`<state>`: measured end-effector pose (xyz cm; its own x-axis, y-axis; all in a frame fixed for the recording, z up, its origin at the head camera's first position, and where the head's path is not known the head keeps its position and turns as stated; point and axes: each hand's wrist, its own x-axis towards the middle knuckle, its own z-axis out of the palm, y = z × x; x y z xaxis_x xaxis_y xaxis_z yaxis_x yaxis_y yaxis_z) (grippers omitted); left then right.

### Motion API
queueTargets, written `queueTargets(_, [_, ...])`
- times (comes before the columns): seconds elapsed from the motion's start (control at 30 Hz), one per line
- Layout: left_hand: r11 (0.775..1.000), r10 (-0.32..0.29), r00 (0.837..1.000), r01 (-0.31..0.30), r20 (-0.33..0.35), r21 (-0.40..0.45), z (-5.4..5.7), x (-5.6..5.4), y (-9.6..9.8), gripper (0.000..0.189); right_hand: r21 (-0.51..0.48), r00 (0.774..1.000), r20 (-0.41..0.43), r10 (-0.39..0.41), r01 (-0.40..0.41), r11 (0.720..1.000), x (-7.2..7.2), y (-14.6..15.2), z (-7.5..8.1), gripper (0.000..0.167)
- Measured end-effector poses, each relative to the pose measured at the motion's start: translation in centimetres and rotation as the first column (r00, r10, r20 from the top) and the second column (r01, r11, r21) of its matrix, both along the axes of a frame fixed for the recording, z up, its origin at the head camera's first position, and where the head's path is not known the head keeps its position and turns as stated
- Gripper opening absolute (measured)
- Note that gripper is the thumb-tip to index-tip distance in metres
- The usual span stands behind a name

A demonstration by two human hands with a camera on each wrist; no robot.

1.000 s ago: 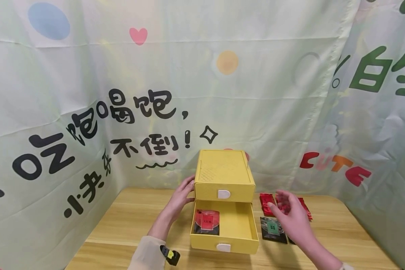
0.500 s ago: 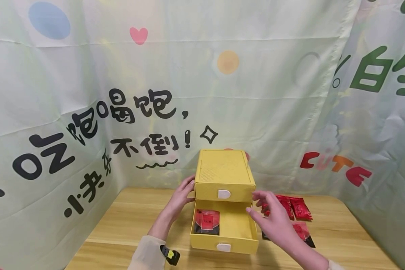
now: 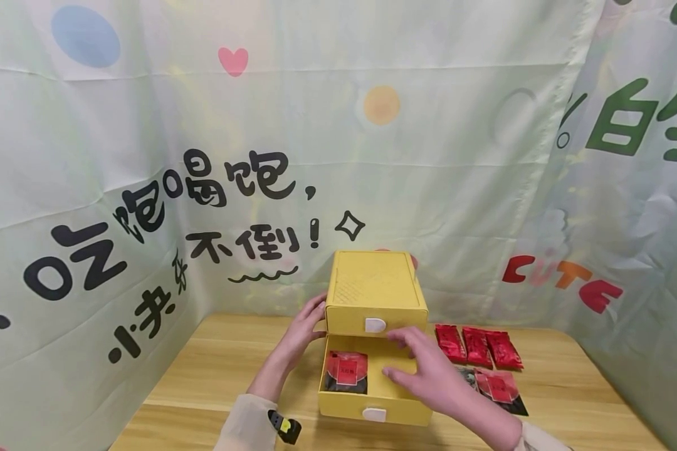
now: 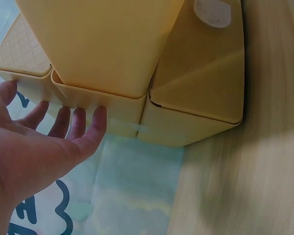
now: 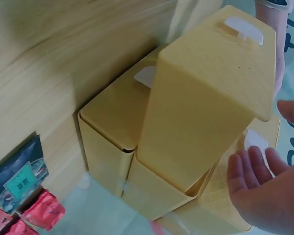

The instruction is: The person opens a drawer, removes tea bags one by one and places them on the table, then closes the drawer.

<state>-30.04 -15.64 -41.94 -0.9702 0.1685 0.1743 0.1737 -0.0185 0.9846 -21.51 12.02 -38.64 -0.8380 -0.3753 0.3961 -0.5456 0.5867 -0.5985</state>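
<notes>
A yellow drawer box point(image 3: 372, 285) stands on the table with its middle drawer point(image 3: 338, 404) pulled out. Inside that drawer, at the left, lies a red-and-black packet point(image 3: 346, 373). My left hand point(image 3: 300, 329) rests its fingertips along the box's left side; the left wrist view shows those fingers point(image 4: 95, 129) extended against the yellow wall. Over the right part of the pulled-out drawer hovers my right hand point(image 3: 429, 369), thumb and fingers apart with nothing between them. Its fingertips are near the top drawer's white pull tab point(image 3: 375, 324).
Right of the box, several red packets point(image 3: 476, 346) lie in a row on the wooden table point(image 3: 225, 376). In front of them is another red-and-black packet point(image 3: 501, 389), beside a green-labelled dark packet point(image 5: 20, 177). A printed curtain point(image 3: 457, 207) hangs behind the table.
My right hand has moved left from above the packets on the table to over the pulled-out drawer. My left hand has stayed at the box's side.
</notes>
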Motion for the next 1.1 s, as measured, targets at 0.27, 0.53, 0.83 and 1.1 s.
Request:
queueTargets(0.27, [1.0, 0.001, 1.0, -0.001, -0.004, 0.001, 0.0, -0.1, 0.0, 0.054, 0.143, 0.989, 0.109, 0.1, -0.115, 0.983, -0.6, -1.1, 0.1, 0.065])
queueTargets(0.53, [1.0, -0.007, 1.0, 0.007, 0.001, 0.007, -0.1, -0.1, 0.0, 0.055, 0.249, 0.98, 0.155, 0.129, -0.165, 0.954, -1.3, -2.3, 0.4, 0.072])
queueTargets(0.83, [1.0, -0.01, 1.0, 0.01, 0.0, -0.01, 0.0, -0.1, 0.0, 0.056, 0.365, 0.977, 0.145, 0.153, -0.197, 0.91, -2.2, -3.6, 0.4, 0.075])
queueTargets(1.1, [1.0, -0.014, 1.0, 0.014, -0.001, -0.013, 0.1, -0.2, 0.0, 0.056, 0.486, 0.976, 0.152, 0.157, -0.212, 0.848, -3.1, -4.7, 0.3, 0.075])
